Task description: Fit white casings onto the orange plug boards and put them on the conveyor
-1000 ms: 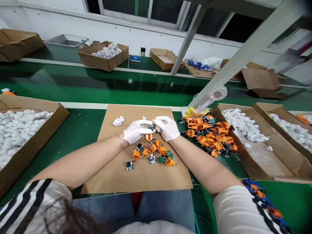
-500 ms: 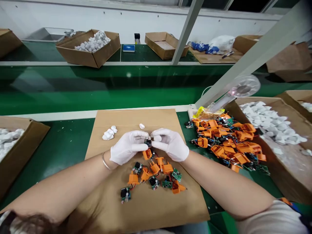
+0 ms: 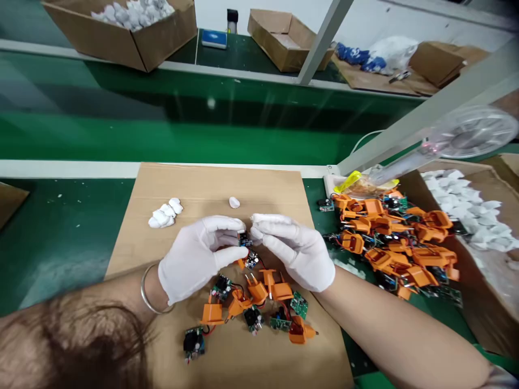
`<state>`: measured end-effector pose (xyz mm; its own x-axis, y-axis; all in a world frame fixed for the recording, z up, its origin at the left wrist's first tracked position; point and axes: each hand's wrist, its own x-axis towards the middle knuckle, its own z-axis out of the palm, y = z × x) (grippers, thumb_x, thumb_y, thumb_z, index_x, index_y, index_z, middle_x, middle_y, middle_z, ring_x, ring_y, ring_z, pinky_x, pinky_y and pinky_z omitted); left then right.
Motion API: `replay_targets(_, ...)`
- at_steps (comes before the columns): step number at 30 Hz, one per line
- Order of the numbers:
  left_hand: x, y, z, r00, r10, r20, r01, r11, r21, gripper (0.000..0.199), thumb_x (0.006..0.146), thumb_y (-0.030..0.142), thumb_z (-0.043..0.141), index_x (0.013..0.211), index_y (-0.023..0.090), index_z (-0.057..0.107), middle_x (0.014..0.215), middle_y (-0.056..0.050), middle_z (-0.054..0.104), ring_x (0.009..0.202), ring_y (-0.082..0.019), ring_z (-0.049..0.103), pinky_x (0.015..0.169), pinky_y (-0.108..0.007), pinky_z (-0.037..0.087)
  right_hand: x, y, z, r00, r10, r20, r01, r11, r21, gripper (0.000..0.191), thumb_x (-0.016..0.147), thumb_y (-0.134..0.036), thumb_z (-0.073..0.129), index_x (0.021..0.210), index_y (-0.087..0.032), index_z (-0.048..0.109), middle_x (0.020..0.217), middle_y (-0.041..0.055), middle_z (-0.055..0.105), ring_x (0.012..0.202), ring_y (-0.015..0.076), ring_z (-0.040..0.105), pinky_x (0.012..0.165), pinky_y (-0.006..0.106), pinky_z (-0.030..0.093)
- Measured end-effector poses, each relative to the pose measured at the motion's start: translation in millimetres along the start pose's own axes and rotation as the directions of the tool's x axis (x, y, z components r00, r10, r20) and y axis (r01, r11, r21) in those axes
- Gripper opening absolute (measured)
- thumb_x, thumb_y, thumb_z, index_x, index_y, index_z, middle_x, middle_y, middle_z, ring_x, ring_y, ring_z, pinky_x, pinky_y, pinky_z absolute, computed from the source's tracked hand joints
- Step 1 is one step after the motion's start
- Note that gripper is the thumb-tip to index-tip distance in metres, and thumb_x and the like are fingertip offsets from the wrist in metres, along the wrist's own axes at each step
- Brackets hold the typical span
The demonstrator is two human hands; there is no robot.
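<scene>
White gloves cover both hands above a cardboard sheet [image 3: 219, 183]. My left hand [image 3: 206, 254] pinches a small dark circuit board [image 3: 244, 239] between thumb and fingers. From the right, my right hand [image 3: 294, 248] comes close to that board with its fingers pressed together; whatever lies between them is hidden. Just below the fingertips sits another small board [image 3: 251, 260] beside an orange part. Nearer on the sheet lie several orange plug housings [image 3: 257, 290] wired to circuit boards [image 3: 193, 343]. Small white pieces [image 3: 164, 214] rest at the left, and a single white piece [image 3: 234, 202] lies beyond the hands.
At the right is a heap of orange plug housings with boards [image 3: 389, 237], beside a carton of white pieces [image 3: 494, 292]. A clear round-headed device [image 3: 466, 135] leans over them. Cartons [image 3: 284, 43] stand on the rear shelf past a slanting post [image 3: 326, 38].
The view has tilted down and moved closer. The white piece seen earlier at my right fingertips is no longer visible. My left hand still holds the board.
</scene>
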<state>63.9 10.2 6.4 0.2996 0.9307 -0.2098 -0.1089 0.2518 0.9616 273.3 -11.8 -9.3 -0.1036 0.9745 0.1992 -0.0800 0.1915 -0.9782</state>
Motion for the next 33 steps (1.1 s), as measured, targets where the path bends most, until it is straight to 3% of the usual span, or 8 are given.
replay_targets(5, -2.1, 0.0, 2.6, 1.0, 0.0, -0.013, 0.0, 1.0, 0.012, 0.033, 0.066, 0.015, 0.088, 0.094, 0.029, 0.077, 0.1, -0.001, 0.084, 0.095, -0.028, 0.081, 0.096, -0.048, 0.069, -0.6, 1.6, 0.8, 0.996, -0.088, -0.003, 0.088, 0.996, 0.01, 0.051, 0.082, -0.006, 0.082, 0.116, -0.044, 0.081, 0.111, -0.0014, 0.078, 0.089, 0.0137, 0.079, 0.087, 0.033, 0.071)
replay_targets(7, -2.8, -0.4, 3.7, 1.0, -0.02, 0.007, 0.02, 1.0, -0.016, 0.034, 0.066, 0.015, 0.087, 0.095, 0.029, 0.076, 0.098, -0.001, 0.084, 0.095, -0.028, 0.081, 0.096, -0.049, 0.069, -1.6, 1.2, 1.1, 0.994, -0.097, 0.04, 0.097, 0.995, 0.012, 0.051, 0.081, -0.005, 0.083, 0.115, -0.043, 0.081, 0.11, -0.0003, 0.077, 0.093, 0.0152, 0.079, 0.086, 0.033, 0.071)
replay_targets(11, -3.6, -1.9, 4.7, 0.999, 0.034, 0.017, -0.034, 0.999, 0.002, 0.032, 0.064, 0.016, 0.088, 0.092, 0.024, 0.076, 0.098, -0.001, 0.082, 0.09, -0.024, 0.08, 0.093, -0.044, 0.07, -3.2, -1.5, 1.6, 0.999, 0.044, 0.016, -0.045, 0.998, 0.048, 0.031, 0.083, -0.011, 0.083, 0.1, -0.038, 0.085, 0.107, 0.0, 0.082, 0.107, 0.0163, 0.078, 0.096, 0.034, 0.068)
replay_targets(17, -2.1, -5.0, 0.1, 0.988, 0.153, 0.0, -0.152, 0.983, 0.101, 0.027, 0.065, 0.019, 0.089, 0.09, 0.022, 0.081, 0.104, -0.005, 0.079, 0.092, -0.022, 0.078, 0.09, -0.037, 0.069, 2.8, -1.9, 1.1, 0.95, 0.312, 0.024, -0.301, 0.891, 0.341, 0.038, 0.067, -0.014, 0.096, 0.098, -0.032, 0.082, 0.08, -0.0058, 0.078, 0.072, 0.0089, 0.072, 0.074, 0.024, 0.065)
replay_targets(21, -1.5, -8.0, -2.7, 0.984, 0.178, 0.027, -0.18, 0.974, 0.134, 0.029, 0.065, 0.018, 0.09, 0.092, 0.023, 0.082, 0.106, -0.006, 0.08, 0.092, -0.022, 0.078, 0.088, -0.036, 0.069, 8.7, -3.6, 0.2, 0.925, 0.375, 0.055, -0.365, 0.845, 0.39, 0.024, 0.072, -0.027, 0.096, 0.086, -0.027, 0.077, 0.085, -0.0028, 0.081, 0.069, 0.0104, 0.073, 0.064, 0.024, 0.062)
replay_targets(24, -1.6, -9.8, -2.9, 0.98, 0.195, 0.035, -0.198, 0.97, 0.139, 0.029, 0.066, 0.017, 0.089, 0.094, 0.023, 0.082, 0.106, -0.005, 0.08, 0.089, -0.021, 0.078, 0.086, -0.035, 0.069, 11.3, -5.0, -0.2, 0.913, 0.392, 0.111, -0.4, 0.811, 0.427, 0.028, 0.078, -0.032, 0.092, 0.096, -0.03, 0.072, 0.08, -0.0029, 0.081, 0.061, 0.0118, 0.071, 0.053, 0.023, 0.056)
replay_targets(28, -2.6, -9.3, -1.5, 0.988, 0.151, 0.046, -0.154, 0.985, 0.078, 0.03, 0.067, 0.015, 0.087, 0.095, 0.021, 0.081, 0.108, -0.005, 0.079, 0.09, -0.021, 0.078, 0.089, -0.036, 0.069, 10.8, -4.7, -0.3, 0.932, 0.339, 0.131, -0.362, 0.828, 0.429, 0.031, 0.076, -0.03, 0.094, 0.102, -0.03, 0.076, 0.066, -0.0056, 0.076, 0.051, 0.0092, 0.061, 0.053, 0.025, 0.052)
replay_targets(33, -3.7, -6.2, -0.8, 0.987, 0.156, 0.042, -0.159, 0.984, 0.081, 0.028, 0.068, 0.014, 0.085, 0.095, 0.021, 0.081, 0.108, -0.006, 0.08, 0.09, -0.022, 0.078, 0.089, -0.038, 0.068, 8.3, -6.4, 0.8, 0.929, 0.365, 0.061, -0.355, 0.831, 0.428, 0.026, 0.07, -0.031, 0.098, 0.091, -0.028, 0.082, 0.08, -0.0013, 0.083, 0.058, 0.0101, 0.065, 0.054, 0.027, 0.053)
